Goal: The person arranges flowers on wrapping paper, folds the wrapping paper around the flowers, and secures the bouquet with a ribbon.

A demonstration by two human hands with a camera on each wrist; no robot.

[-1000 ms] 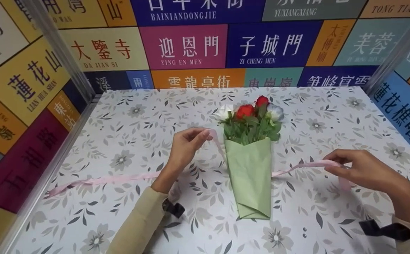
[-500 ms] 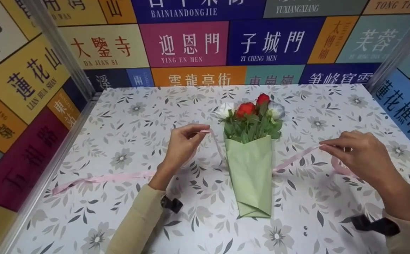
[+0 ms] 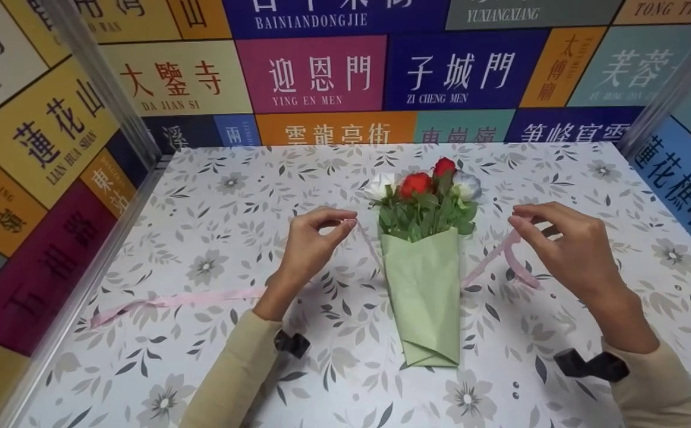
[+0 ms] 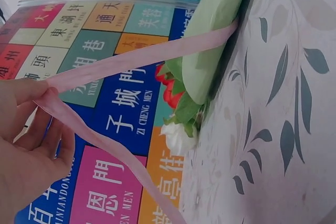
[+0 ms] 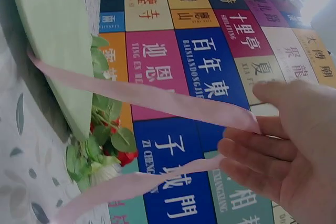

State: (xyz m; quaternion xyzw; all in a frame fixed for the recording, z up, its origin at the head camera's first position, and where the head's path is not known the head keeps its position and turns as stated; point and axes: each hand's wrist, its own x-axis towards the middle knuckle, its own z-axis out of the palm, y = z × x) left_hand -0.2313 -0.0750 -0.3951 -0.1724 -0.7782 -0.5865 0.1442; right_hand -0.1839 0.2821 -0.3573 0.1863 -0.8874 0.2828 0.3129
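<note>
A bouquet of red and white roses point(image 3: 415, 186), wrapped in pale green paper point(image 3: 423, 297), lies on the table with its blooms toward the back wall. A pink ribbon point(image 4: 142, 56) runs beneath the wrap and comes out on both sides. To the left of the bouquet, my left hand point(image 3: 310, 246) pinches one length between thumb and fingertips, its tail trailing down. On the other side, my right hand point(image 3: 574, 255) holds the other length raised near the wrap's upper edge. In the right wrist view that ribbon point(image 5: 157, 100) passes among the curled fingers.
The ribbon's loose left end point(image 3: 185, 299) stretches across the floral-patterned tabletop point(image 3: 161, 368) behind the left forearm. Panels with coloured name blocks point(image 3: 316, 74) stand along the back and both sides. A black camera mount point(image 3: 592, 364) sits on the right wrist.
My right hand has moved left and up toward the bouquet, bringing its ribbon length along and shifting its hold on it. My left hand stays nearly in place, still pinching the ribbon.
</note>
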